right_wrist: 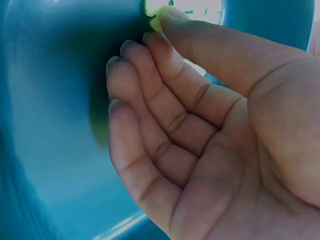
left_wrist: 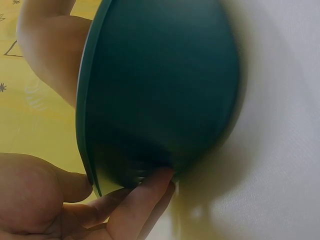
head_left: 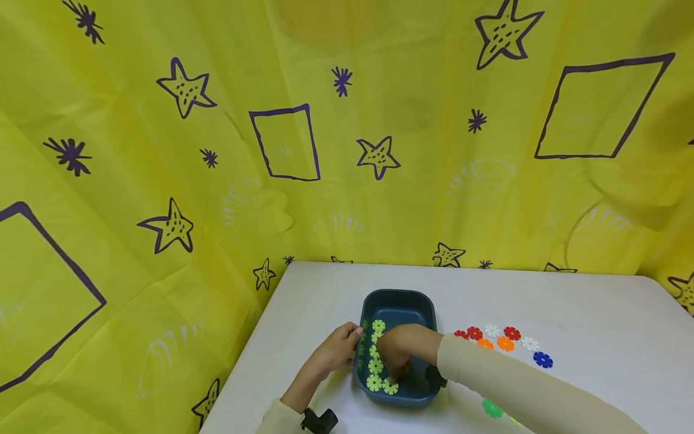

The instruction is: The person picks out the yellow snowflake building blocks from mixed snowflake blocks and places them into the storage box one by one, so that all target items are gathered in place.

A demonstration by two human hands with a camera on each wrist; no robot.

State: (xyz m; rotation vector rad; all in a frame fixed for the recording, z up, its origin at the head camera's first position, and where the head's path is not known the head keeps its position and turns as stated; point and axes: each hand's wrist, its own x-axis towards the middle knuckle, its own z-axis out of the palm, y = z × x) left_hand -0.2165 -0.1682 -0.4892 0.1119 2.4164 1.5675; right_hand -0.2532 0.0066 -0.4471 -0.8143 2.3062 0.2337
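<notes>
A dark teal plastic tub [head_left: 423, 306] stands on the table. My left hand [head_left: 338, 348] grips its left side, thumb at the rim [left_wrist: 85, 100] and fingers against the outer wall. Inside the tub, yellow-green flower-shaped discs [head_left: 375, 366] lie in a row along the left side. My right hand [head_left: 398, 349] reaches down into the tub, near its front. In the right wrist view its thumb and index finger pinch the edge of a yellow-green flower disc [right_wrist: 156, 23]. The other fingers are curled and hold nothing visible. My right hand hides part of the row.
Right of the tub lie red [head_left: 512, 333], orange [head_left: 505, 343], white [head_left: 530, 343] and blue [head_left: 543, 360] flower discs. A green disc [head_left: 492, 408] lies nearer the front, beside my right sleeve [head_left: 504, 374]. A yellow patterned curtain [head_left: 325, 211] hangs behind the white table [head_left: 320, 289].
</notes>
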